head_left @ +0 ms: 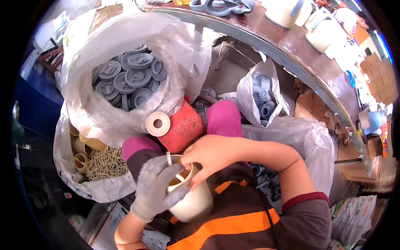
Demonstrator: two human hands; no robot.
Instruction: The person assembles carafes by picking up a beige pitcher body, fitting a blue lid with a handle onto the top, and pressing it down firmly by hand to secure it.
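In my lap a cream plastic jug body (193,204) leans with its round mouth toward the far side. My left hand (156,187), in a pale grey glove, is closed round the jug's left side near the rim. A thin whitish strip (168,160) sticks up by its fingers; whether the strip is part of the jug or loose, I cannot tell. My bare right hand (208,158) grips the jug's right rim, its fingertips partly hidden in the mouth. Just beyond, between my knees, stands a rough red block (183,129) with a cream ring (158,123) at its left end.
A clear plastic bag (191,54) of grey round lids stands far left. Below it, a white sack (104,191) holds small beige pegs and cream cups. Another white bag (246,89) of grey parts is ahead right. A bench edge (287,62) with cream jugs curves along the far right.
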